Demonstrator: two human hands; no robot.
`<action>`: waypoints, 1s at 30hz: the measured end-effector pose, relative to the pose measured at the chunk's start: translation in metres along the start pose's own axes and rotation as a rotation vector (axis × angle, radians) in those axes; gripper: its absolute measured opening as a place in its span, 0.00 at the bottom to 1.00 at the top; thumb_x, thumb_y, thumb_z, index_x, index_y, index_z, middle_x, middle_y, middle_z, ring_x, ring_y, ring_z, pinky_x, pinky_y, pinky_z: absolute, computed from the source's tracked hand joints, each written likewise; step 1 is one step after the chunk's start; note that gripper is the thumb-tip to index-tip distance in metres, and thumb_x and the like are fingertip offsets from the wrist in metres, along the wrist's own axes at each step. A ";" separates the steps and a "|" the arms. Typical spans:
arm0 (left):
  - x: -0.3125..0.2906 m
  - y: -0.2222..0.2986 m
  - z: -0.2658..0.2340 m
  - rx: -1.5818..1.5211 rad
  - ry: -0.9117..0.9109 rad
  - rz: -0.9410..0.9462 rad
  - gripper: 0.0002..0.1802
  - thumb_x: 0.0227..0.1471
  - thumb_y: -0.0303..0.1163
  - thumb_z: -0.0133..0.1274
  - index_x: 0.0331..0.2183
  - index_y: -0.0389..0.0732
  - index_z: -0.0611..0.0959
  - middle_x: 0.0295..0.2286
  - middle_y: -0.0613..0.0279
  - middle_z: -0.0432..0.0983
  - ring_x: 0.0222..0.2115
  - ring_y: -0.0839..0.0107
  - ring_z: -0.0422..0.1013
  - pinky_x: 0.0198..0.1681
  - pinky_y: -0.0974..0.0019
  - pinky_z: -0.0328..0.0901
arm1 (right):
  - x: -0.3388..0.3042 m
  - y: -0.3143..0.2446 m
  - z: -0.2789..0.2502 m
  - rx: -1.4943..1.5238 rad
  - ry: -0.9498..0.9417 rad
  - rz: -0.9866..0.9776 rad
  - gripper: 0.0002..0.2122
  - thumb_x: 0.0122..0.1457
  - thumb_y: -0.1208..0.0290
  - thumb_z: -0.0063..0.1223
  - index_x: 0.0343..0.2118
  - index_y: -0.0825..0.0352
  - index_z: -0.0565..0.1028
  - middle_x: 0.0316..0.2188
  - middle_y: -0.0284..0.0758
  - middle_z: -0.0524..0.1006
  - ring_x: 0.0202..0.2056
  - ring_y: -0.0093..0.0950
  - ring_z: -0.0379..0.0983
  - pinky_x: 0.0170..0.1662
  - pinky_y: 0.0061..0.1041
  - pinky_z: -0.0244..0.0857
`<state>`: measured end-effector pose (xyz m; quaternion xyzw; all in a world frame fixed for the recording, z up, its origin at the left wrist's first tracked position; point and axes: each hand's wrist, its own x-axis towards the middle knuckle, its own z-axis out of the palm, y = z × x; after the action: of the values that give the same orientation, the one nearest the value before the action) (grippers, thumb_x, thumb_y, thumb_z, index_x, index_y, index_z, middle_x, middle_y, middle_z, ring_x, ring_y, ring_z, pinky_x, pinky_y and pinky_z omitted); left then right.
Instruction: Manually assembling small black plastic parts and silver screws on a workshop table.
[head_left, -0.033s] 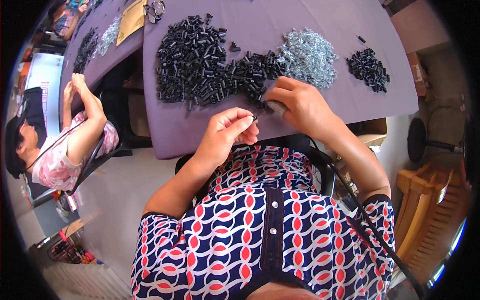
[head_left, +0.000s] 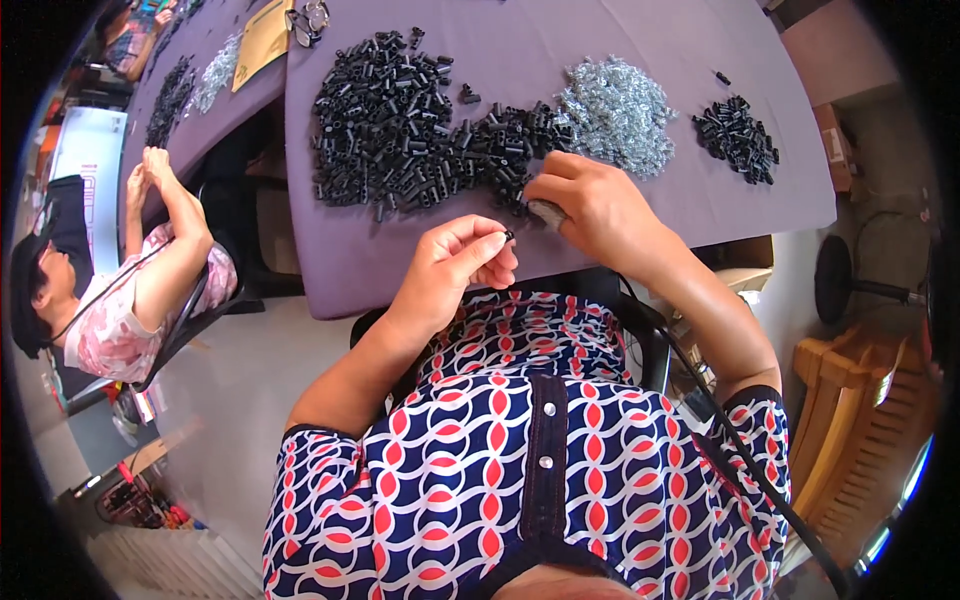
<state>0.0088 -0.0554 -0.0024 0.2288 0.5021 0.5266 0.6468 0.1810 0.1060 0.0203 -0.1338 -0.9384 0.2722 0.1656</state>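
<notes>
Between the thumb and fingers of my left hand [head_left: 462, 258] is a small black cylindrical part [head_left: 508, 236], only its end showing. My right hand [head_left: 597, 207] is closed just right of it, at the near edge of a small heap of black parts [head_left: 500, 145]. A greyish cover [head_left: 547, 213] wraps its thumb. What its curled fingers hold, if anything, is hidden. Behind that hand lies a pile of clear, shiny small pieces [head_left: 620, 112]. A larger pile of black tubular parts [head_left: 385, 125] spreads to the left and joins the small heap.
Farther right on the purple-grey tablecloth [head_left: 345, 262] is another group of black parts [head_left: 737, 140]. Glasses [head_left: 310, 20] and a yellow envelope [head_left: 262, 45] lie at the far left. Another person [head_left: 120, 290] sits left. A wooden chair [head_left: 860, 400] and a black fan [head_left: 835, 270] stand right.
My right hand has shifted slightly left, toward my left hand. My left hand and the black part in it look unmoved.
</notes>
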 end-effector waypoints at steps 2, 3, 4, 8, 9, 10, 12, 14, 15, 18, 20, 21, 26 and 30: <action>0.001 0.000 -0.001 -0.016 -0.002 0.002 0.09 0.63 0.32 0.51 0.38 0.36 0.80 0.30 0.61 0.79 0.28 0.72 0.76 0.35 0.69 0.72 | 0.008 0.003 0.008 -0.077 -0.022 -0.029 0.12 0.42 0.79 0.57 0.33 0.65 0.77 0.30 0.37 0.72 0.37 0.38 0.74 0.37 0.35 0.71; 0.001 -0.001 -0.001 -0.015 -0.004 0.001 0.09 0.63 0.32 0.50 0.38 0.36 0.80 0.30 0.61 0.79 0.28 0.72 0.76 0.35 0.69 0.72 | 0.012 0.004 0.011 -0.153 -0.044 -0.061 0.07 0.44 0.75 0.58 0.29 0.65 0.77 0.30 0.35 0.72 0.37 0.36 0.75 0.37 0.33 0.72; 0.002 -0.001 -0.001 -0.014 -0.007 0.000 0.10 0.63 0.32 0.50 0.38 0.36 0.80 0.30 0.60 0.79 0.28 0.71 0.76 0.35 0.68 0.72 | 0.015 0.003 0.012 -0.151 -0.045 -0.063 0.07 0.44 0.75 0.58 0.29 0.65 0.77 0.30 0.35 0.72 0.37 0.36 0.75 0.37 0.33 0.72; 0.002 -0.001 -0.002 -0.027 -0.005 0.002 0.10 0.63 0.32 0.50 0.38 0.35 0.80 0.30 0.60 0.79 0.28 0.71 0.76 0.35 0.68 0.72 | 0.027 -0.003 0.012 -0.253 -0.108 -0.112 0.04 0.45 0.74 0.57 0.25 0.65 0.77 0.29 0.36 0.75 0.35 0.34 0.77 0.36 0.31 0.73; 0.003 -0.001 -0.002 -0.025 -0.001 -0.007 0.10 0.63 0.32 0.51 0.39 0.35 0.80 0.30 0.60 0.79 0.28 0.71 0.76 0.35 0.68 0.72 | 0.029 -0.004 0.012 -0.271 -0.120 -0.115 0.03 0.45 0.74 0.58 0.23 0.65 0.78 0.28 0.36 0.77 0.33 0.33 0.78 0.35 0.30 0.73; 0.003 -0.002 -0.002 -0.024 0.003 -0.016 0.10 0.63 0.32 0.51 0.39 0.35 0.80 0.30 0.60 0.79 0.28 0.71 0.76 0.35 0.68 0.72 | 0.032 -0.004 0.014 -0.271 -0.123 -0.113 0.03 0.45 0.74 0.58 0.23 0.65 0.78 0.28 0.36 0.77 0.33 0.33 0.78 0.35 0.30 0.73; 0.003 0.000 -0.001 -0.021 0.005 -0.017 0.10 0.63 0.32 0.51 0.39 0.35 0.79 0.30 0.60 0.79 0.28 0.71 0.76 0.35 0.68 0.72 | 0.038 -0.007 0.016 -0.342 -0.283 -0.126 0.04 0.47 0.75 0.55 0.27 0.66 0.76 0.29 0.36 0.75 0.34 0.34 0.75 0.37 0.30 0.72; 0.003 0.000 -0.001 -0.020 0.009 -0.020 0.10 0.63 0.32 0.51 0.39 0.35 0.79 0.30 0.60 0.79 0.28 0.71 0.76 0.35 0.68 0.72 | 0.043 -0.010 0.016 -0.374 -0.307 -0.131 0.04 0.48 0.74 0.55 0.27 0.66 0.76 0.29 0.36 0.76 0.35 0.34 0.76 0.38 0.30 0.73; 0.004 0.000 -0.002 -0.016 0.020 -0.024 0.10 0.62 0.32 0.51 0.39 0.35 0.79 0.30 0.60 0.79 0.28 0.71 0.77 0.35 0.68 0.72 | 0.046 -0.011 0.016 -0.402 -0.334 -0.135 0.04 0.48 0.74 0.55 0.28 0.65 0.77 0.29 0.35 0.76 0.35 0.33 0.76 0.38 0.29 0.73; 0.004 0.001 0.001 -0.012 0.038 -0.027 0.10 0.62 0.32 0.51 0.39 0.35 0.79 0.30 0.59 0.79 0.28 0.71 0.77 0.35 0.68 0.72 | 0.047 -0.006 0.017 -0.417 -0.217 -0.173 0.02 0.46 0.73 0.58 0.20 0.63 0.80 0.26 0.38 0.80 0.32 0.33 0.81 0.34 0.29 0.75; 0.004 0.001 0.001 -0.011 0.047 -0.027 0.10 0.62 0.32 0.51 0.39 0.35 0.79 0.30 0.59 0.80 0.28 0.71 0.77 0.35 0.68 0.72 | 0.047 -0.006 0.017 -0.428 -0.195 -0.180 0.02 0.47 0.73 0.58 0.22 0.63 0.80 0.27 0.37 0.80 0.33 0.32 0.81 0.34 0.29 0.75; 0.005 0.000 0.001 -0.016 0.046 -0.022 0.10 0.62 0.32 0.51 0.39 0.35 0.79 0.30 0.59 0.80 0.28 0.71 0.77 0.35 0.68 0.72 | 0.046 -0.005 0.016 -0.438 -0.174 -0.187 0.02 0.47 0.73 0.58 0.24 0.64 0.80 0.29 0.37 0.79 0.33 0.32 0.81 0.35 0.29 0.75; 0.005 -0.002 0.001 -0.017 0.049 -0.019 0.10 0.62 0.32 0.52 0.39 0.36 0.79 0.30 0.59 0.80 0.28 0.71 0.77 0.34 0.68 0.72 | 0.045 0.000 0.010 -0.350 -0.195 -0.186 0.05 0.48 0.73 0.57 0.30 0.65 0.78 0.32 0.37 0.78 0.36 0.33 0.80 0.37 0.30 0.75; 0.006 -0.003 -0.002 -0.040 0.027 -0.012 0.09 0.62 0.32 0.52 0.40 0.36 0.80 0.30 0.59 0.80 0.28 0.70 0.77 0.34 0.67 0.72 | 0.035 -0.001 -0.005 -0.091 -0.136 -0.054 0.12 0.41 0.79 0.57 0.32 0.67 0.75 0.30 0.38 0.74 0.35 0.38 0.76 0.37 0.35 0.71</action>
<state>0.0084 -0.0515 -0.0078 0.2056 0.5017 0.5357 0.6474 0.1509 0.1196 0.0336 -0.0970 -0.9621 0.2331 0.1026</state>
